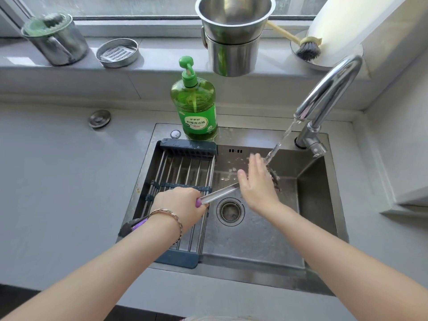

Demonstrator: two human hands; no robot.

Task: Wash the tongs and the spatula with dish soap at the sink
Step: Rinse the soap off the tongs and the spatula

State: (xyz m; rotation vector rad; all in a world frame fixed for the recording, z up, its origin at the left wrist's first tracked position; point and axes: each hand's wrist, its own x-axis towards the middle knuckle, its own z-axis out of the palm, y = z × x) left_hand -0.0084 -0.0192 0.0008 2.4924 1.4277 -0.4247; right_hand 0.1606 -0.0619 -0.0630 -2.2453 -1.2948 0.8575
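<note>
At lower left my left hand (183, 205) has its fingers clamped on the tongs (218, 193). At centre, the green dish soap (194, 105) label reads 柠檬洗洁精. Right of it, my right hand (257, 181) rubs the tongs' tip under the tap (328, 89), fingers straight and close together.

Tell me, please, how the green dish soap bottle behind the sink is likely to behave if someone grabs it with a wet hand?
The dish soap bottle looks nearly full, so it is probably heavy for its size and steady when nudged. Its smooth plastic sits on a wet sink ledge, so it may slide or slip in wet fingers. The narrow pump neck probably offers a surer grip.
</note>
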